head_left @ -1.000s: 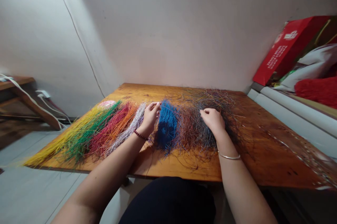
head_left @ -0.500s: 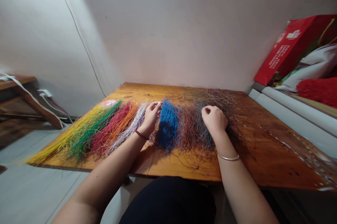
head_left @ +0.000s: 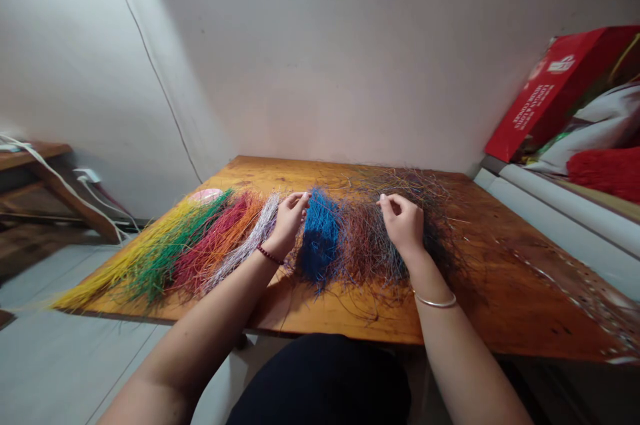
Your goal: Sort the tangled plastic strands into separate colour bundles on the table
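Observation:
My left hand [head_left: 291,220] is closed in a pinch over the gap between the white strands [head_left: 253,248] and the blue strands [head_left: 319,232]. Thumb and forefinger of my right hand [head_left: 404,220] press together above the grey strands [head_left: 385,238]. Whatever lies in either pinch is too thin to make out. Reddish-brown strands [head_left: 357,238] sit between the blue and grey ones. Farther left, orange [head_left: 239,235], dark red [head_left: 213,242], green [head_left: 175,252] and yellow strands [head_left: 135,252] lie in slanting bundles.
All bundles rest on a wooden table [head_left: 300,315] against a wall. A loose tangle of mixed strands [head_left: 410,182] lies at the back right, a pink round dish [head_left: 206,196] at the back left. On the right are a red box [head_left: 545,92] and a clear strip [head_left: 570,285].
My right hand has shifted slightly to the left and its pinch has turned upward. The left hand stays nearly in place.

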A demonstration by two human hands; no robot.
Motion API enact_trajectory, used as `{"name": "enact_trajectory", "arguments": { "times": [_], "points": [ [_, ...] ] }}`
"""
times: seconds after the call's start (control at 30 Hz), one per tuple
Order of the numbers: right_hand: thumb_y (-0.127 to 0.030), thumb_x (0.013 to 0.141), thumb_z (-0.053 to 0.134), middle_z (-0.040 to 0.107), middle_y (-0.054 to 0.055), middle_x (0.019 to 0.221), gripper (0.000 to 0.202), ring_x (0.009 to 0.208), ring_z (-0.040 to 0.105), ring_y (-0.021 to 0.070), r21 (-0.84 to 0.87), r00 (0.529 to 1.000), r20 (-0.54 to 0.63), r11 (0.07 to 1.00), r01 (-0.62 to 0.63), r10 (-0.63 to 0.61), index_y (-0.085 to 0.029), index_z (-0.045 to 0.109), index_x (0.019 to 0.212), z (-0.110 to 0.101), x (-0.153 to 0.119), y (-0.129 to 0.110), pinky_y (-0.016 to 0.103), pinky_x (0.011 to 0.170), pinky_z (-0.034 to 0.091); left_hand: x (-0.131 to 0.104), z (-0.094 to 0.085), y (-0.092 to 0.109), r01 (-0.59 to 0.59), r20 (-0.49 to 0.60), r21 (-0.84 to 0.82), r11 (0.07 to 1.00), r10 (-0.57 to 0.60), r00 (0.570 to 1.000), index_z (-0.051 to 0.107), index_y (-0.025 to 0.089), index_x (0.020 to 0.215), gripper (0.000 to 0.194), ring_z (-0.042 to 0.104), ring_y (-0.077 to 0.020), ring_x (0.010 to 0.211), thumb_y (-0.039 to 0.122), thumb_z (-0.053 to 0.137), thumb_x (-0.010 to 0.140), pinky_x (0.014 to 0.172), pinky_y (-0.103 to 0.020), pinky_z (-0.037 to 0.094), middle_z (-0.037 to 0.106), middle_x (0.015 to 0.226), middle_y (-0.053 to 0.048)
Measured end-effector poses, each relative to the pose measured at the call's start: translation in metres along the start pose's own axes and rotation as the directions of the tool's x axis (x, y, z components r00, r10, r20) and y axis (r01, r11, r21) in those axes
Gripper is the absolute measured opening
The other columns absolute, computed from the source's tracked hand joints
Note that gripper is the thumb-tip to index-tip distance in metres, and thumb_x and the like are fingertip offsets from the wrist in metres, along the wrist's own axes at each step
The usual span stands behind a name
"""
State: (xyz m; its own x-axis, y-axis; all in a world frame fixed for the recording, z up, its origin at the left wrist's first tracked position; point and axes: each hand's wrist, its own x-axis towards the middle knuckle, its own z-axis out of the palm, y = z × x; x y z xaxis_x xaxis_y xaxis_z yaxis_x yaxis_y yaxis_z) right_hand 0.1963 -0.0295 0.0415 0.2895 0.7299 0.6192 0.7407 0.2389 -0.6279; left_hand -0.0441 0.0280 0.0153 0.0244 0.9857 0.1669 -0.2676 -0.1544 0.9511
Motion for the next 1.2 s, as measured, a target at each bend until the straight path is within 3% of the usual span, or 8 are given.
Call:
{"name": "enact_trajectory", "arguments": {
  "times": [0.1,0.23,0.47,0.57,0.73,0.87,1.0,1.2],
  "points": [
    [-0.052,0.088,0.053,0.073,0.009,0.086,0.041,0.078,0.067,0.0215,0.310,0.958,0.281,0.950,-0.040,-0.051,-0.017,0.073,0.086,0.012,-0.003,-0.001,0.030,0.072,0.047,-0.004,0.002,0.004,0.055,0.101,-0.042,0.998,-0.050,0.994,0.065,0.017,0.095,0.038,0.042,-0.0037,0.053,0.046,0.073,0.072,0.044,-0.016,0.030,0.049,0.072,0.002],
    [-0.056,0.086,0.055,0.074,0.009,0.085,0.045,0.082,0.067,0.0221,0.406,0.814,0.567,0.903,-0.138,-0.130,-0.015,0.075,0.093,0.024,-0.013,-0.011,0.032,0.077,0.048,-0.010,0.005,0.011,0.064,0.202,-0.044,0.997,-0.054,0.978,0.067,0.017,0.095,0.036,0.041,-0.0040,0.055,0.045,0.074,0.073,0.047,-0.015,0.032,0.046,0.071,0.002],
    [-0.059,0.082,0.058,0.071,0.007,0.077,0.050,0.054,0.050,0.0106,0.400,0.643,0.755,0.865,-0.301,-0.125,-0.014,0.076,0.093,0.024,-0.022,-0.022,0.024,0.053,0.037,-0.012,0.007,0.014,0.019,0.189,0.028,0.999,-0.024,0.982,0.070,0.017,0.094,0.036,0.041,-0.0045,0.055,0.045,0.073,0.073,0.049,-0.016,0.032,0.049,0.069,0.001],
    [-0.060,0.083,0.057,0.066,0.004,0.067,0.051,0.048,0.039,0.0081,0.397,0.643,0.761,0.847,-0.352,-0.090,-0.014,0.076,0.092,0.023,-0.021,-0.020,0.024,0.048,0.028,-0.011,0.007,0.014,0.016,0.144,0.051,0.999,-0.023,0.989,0.070,0.017,0.092,0.037,0.042,-0.0053,0.054,0.046,0.074,0.071,0.048,-0.017,0.032,0.052,0.069,0.001],
    [-0.062,0.081,0.058,0.052,0.000,0.055,0.053,0.050,0.041,0.0097,0.409,0.652,0.754,0.834,-0.370,-0.080,-0.013,0.075,0.091,0.026,-0.020,-0.019,0.024,0.051,0.029,-0.013,0.009,0.014,-0.010,0.139,0.079,0.997,-0.001,0.990,0.070,0.017,0.090,0.036,0.046,-0.0068,0.057,0.047,0.073,0.071,0.050,-0.018,0.034,0.057,0.072,-0.001],
    [-0.063,0.083,0.053,0.058,0.001,0.062,0.055,0.045,0.032,0.0067,0.422,0.610,0.791,0.769,-0.480,-0.053,-0.014,0.074,0.095,0.026,-0.022,-0.021,0.024,0.046,0.021,-0.015,0.012,0.013,-0.056,0.166,0.130,0.990,0.034,0.986,0.070,0.016,0.087,0.035,0.050,-0.0082,0.062,0.048,0.072,0.073,0.054,-0.019,0.037,0.061,0.077,-0.003],
    [-0.057,0.081,0.060,0.065,0.003,0.077,0.046,0.047,0.033,0.0058,0.421,0.617,0.783,0.799,-0.431,-0.080,-0.016,0.074,0.096,0.024,-0.024,-0.023,0.024,0.046,0.021,-0.012,0.011,0.012,-0.069,0.117,0.137,0.988,0.053,0.992,0.070,0.016,0.086,0.036,0.051,-0.0087,0.064,0.049,0.072,0.073,0.056,-0.020,0.039,0.063,0.080,-0.004],
    [-0.054,0.081,0.061,0.057,0.000,0.062,0.045,0.048,0.036,0.0074,0.398,0.624,0.779,0.810,-0.430,-0.052,-0.015,0.074,0.100,0.026,-0.023,-0.019,0.024,0.047,0.023,-0.011,0.011,0.013,-0.062,0.078,0.131,0.990,0.052,0.996,0.069,0.016,0.086,0.035,0.050,-0.0083,0.061,0.049,0.071,0.074,0.053,-0.020,0.037,0.064,0.082,-0.005]
  ]
}}
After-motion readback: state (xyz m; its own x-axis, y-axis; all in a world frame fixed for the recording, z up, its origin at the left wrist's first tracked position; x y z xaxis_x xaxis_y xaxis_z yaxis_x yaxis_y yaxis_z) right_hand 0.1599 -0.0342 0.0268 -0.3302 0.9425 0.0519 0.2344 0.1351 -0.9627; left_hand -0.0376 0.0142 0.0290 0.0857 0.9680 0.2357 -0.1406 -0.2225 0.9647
